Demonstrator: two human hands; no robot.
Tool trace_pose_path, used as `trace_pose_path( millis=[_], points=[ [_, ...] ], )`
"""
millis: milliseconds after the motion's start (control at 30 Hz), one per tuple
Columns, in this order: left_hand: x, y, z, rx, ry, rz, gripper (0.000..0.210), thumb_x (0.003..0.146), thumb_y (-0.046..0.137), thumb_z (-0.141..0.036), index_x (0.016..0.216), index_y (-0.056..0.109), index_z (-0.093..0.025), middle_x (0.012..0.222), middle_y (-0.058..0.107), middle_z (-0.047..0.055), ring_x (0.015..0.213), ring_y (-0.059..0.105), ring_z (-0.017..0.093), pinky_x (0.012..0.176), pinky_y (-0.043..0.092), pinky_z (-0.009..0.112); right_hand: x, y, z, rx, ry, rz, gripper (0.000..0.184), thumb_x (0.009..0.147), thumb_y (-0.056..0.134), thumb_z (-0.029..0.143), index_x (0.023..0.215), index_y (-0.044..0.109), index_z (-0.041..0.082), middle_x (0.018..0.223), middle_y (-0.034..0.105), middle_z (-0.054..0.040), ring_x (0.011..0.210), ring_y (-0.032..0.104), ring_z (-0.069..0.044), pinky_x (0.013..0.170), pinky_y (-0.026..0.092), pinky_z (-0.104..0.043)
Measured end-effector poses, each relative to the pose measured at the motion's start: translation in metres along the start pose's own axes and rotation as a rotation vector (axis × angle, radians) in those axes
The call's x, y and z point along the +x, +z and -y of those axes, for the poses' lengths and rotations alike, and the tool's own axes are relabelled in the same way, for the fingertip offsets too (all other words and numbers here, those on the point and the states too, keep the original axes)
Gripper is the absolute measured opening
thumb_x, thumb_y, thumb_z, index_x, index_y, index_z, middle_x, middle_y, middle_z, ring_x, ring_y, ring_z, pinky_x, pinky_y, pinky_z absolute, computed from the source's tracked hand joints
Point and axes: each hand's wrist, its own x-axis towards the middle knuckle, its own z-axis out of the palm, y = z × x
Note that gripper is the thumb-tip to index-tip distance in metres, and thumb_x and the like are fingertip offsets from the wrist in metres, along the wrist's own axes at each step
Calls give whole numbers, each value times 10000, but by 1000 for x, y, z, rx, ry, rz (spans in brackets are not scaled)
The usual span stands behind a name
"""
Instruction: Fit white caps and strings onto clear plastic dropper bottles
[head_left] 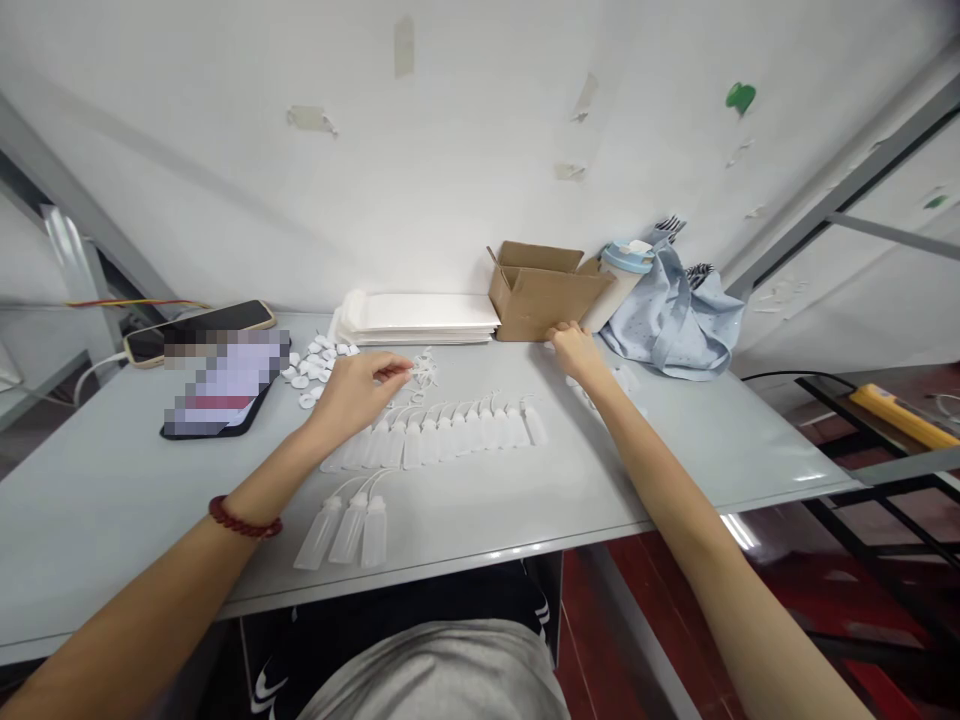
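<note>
My left hand (pixel 364 390) is over the table, thumb and forefinger pinched beside a small tangle of white cords (pixel 425 370). Whatever is between those fingertips is too small to make out. Below it stretches a row of translucent small plastic bottles (pixel 461 432) with thin white cords at their necks. Three more corded bottles (pixel 346 530) lie nearer the front edge. My right hand (pixel 574 350) reaches to the front of an open cardboard box (pixel 547 300), fingers curled and their tips partly hidden. Small clear pieces (pixel 622 380) lie beside that wrist.
Left of my left hand are white round caps (pixel 307 375) and two phones, one dark (pixel 217 325), one with a lit screen (pixel 232 385). White flat packets (pixel 420 315) are stacked by the wall. A lidded cup (pixel 626 265) and light blue bag (pixel 682 320) stand right of the box.
</note>
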Motion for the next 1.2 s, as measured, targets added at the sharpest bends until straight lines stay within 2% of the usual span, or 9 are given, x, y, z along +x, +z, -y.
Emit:
trace_pose_path(
  millis=[133, 300, 467, 567, 667, 733, 833, 967, 1200],
  points=[
    [-2, -5, -6, -120, -109, 7, 267, 718, 619, -372, 862, 736, -180, 886, 761, 47, 878, 691, 237, 879, 533, 379, 3, -1, 3, -20, 21, 4, 361, 802, 399, -38, 1015, 672, 64, 1120, 605, -212, 1103, 494, -303, 855, 359, -370],
    [-13, -13, -19, -274, -217, 28, 248, 699, 698, -376, 869, 733, -199, 895, 758, 36, 891, 695, 232, 867, 546, 373, -5, -6, 0, 31, -14, -58, 298, 820, 433, 20, 1010, 661, 40, 1100, 617, -235, 1094, 503, -324, 878, 353, -400],
    [-30, -15, -33, -400, -261, 20, 249, 676, 747, -369, 862, 736, -203, 884, 753, 34, 871, 693, 223, 845, 558, 368, -22, -20, 5, 144, -87, -138, 252, 875, 449, 105, 1047, 633, 97, 1073, 667, -168, 1035, 585, -266, 919, 378, -372],
    [-39, -14, -40, -488, -294, 7, 228, 674, 762, -349, 848, 734, -204, 838, 745, 26, 803, 691, 197, 827, 562, 353, -43, -34, 22, 367, -170, -282, 177, 880, 501, 160, 1010, 619, 129, 1012, 686, -122, 973, 628, -228, 881, 439, -334],
    [-49, -14, -46, -628, -310, 18, 224, 679, 771, -338, 854, 727, -205, 800, 731, 16, 760, 684, 173, 808, 566, 332, -75, -51, 50, 679, -382, -525, 115, 889, 529, 214, 967, 604, 174, 922, 681, -85, 895, 645, -213, 816, 491, -330],
    [-57, -14, -52, -710, -315, 62, 216, 687, 770, -335, 855, 725, -208, 789, 725, 13, 757, 682, 167, 790, 570, 317, -97, -60, 69, 783, -506, -591, 133, 911, 520, 220, 1010, 595, 172, 953, 674, -100, 922, 645, -208, 811, 510, -328],
    [-69, -14, -59, -779, -306, 119, 187, 706, 761, -327, 851, 723, -215, 776, 719, 9, 747, 681, 161, 767, 576, 303, -125, -66, 95, 860, -610, -602, 176, 931, 508, 189, 1093, 574, 170, 1020, 655, -121, 964, 637, -194, 822, 530, -322],
    [-80, -12, -60, -767, -294, 172, 173, 749, 729, -345, 877, 721, -228, 780, 722, 11, 772, 684, 169, 787, 576, 311, -145, -60, 117, 950, -702, -564, 240, 940, 508, 173, 1179, 530, 172, 1047, 652, -127, 966, 640, -187, 806, 552, -313],
    [-86, -6, -55, -666, -280, 180, 185, 769, 702, -377, 893, 725, -242, 827, 727, 29, 801, 682, 186, 794, 580, 326, -155, -55, 132, 1090, -653, -510, 239, 943, 530, 208, 1182, 534, 204, 1042, 683, -100, 952, 663, -183, 811, 556, -306]
  ],
)
